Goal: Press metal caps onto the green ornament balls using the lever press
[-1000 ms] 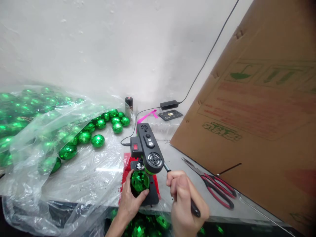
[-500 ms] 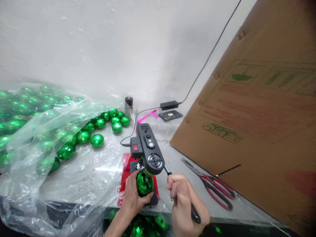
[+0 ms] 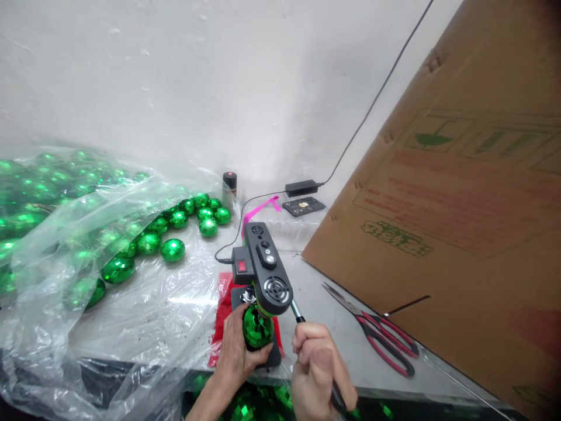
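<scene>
My left hand (image 3: 239, 345) is wrapped round a shiny green faceted ball ornament (image 3: 257, 327), holding it under the head of a small black bench machine (image 3: 268, 269). The machine has a red switch on its side box and stands over a red sheet (image 3: 221, 310). My right hand (image 3: 322, 368) is closed round the black grip of the machine's lever (image 3: 299, 314), whose metal rod runs up to the head. Where the ball meets the machine is hidden beneath the head.
Several green balls (image 3: 172, 249) lie on and under clear plastic (image 3: 131, 327) at left. Red-black scissors (image 3: 385, 339) lie beside a large cardboard box (image 3: 438, 204) at right. Behind stand a dark-capped can (image 3: 229, 182), a power adapter (image 3: 301, 187), a phone-shaped black object (image 3: 303, 206) and pink ribbon (image 3: 260, 206).
My right hand has moved slightly down and to the left with the lever's grip. My left hand and the green ball have stayed in place.
</scene>
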`<state>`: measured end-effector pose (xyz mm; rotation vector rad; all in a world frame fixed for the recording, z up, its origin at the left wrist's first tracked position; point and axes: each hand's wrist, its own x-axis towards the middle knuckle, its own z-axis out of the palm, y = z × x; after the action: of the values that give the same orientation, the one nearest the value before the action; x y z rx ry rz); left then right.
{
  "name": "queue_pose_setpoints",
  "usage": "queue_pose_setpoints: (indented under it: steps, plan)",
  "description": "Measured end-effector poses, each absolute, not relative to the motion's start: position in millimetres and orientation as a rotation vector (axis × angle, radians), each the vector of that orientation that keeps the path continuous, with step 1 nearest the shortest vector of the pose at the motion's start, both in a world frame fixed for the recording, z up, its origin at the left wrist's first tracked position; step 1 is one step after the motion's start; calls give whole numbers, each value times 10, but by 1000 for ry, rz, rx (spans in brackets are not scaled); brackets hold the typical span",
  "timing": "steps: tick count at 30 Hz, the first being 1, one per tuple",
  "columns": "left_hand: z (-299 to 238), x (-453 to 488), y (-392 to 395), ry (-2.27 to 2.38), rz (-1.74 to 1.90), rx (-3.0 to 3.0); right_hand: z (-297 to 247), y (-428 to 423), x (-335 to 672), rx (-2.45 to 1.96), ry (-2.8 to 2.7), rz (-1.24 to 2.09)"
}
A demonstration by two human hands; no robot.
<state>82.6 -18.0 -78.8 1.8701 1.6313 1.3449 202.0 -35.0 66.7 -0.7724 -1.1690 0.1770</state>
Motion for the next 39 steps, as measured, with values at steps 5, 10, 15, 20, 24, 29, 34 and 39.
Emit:
queue_pose_setpoints:
  steps: [5,10,15,20,24,29,34,39]
  plan:
    - [-778,828,-178,1624,1341,1870,651,-335,1986,-760,-1151,163]
    - [-749,822,-181,1631,1308,1864,648,-330,1990,-767,-1157,164]
    - [-729,820,-178,1641,1284,1832,681,-332,1984,-778,-1156,165]
    - [-733,827,-169,1624,1304,1844,690,-335,1984,-778,-1149,160]
    - [-739,837,-166,1629,1321,1853,695,-323,1983,-779,-1149,160]
    - [-761,854,-163,1639,1339,1863,723,-306,1976,-757,-1136,133]
    - [-765,867,-164,1642,1336,1842,759,-304,1961,-766,-1117,142]
    - [-742,865,-164,1643,1314,1824,765,-292,1935,-757,-1097,142]
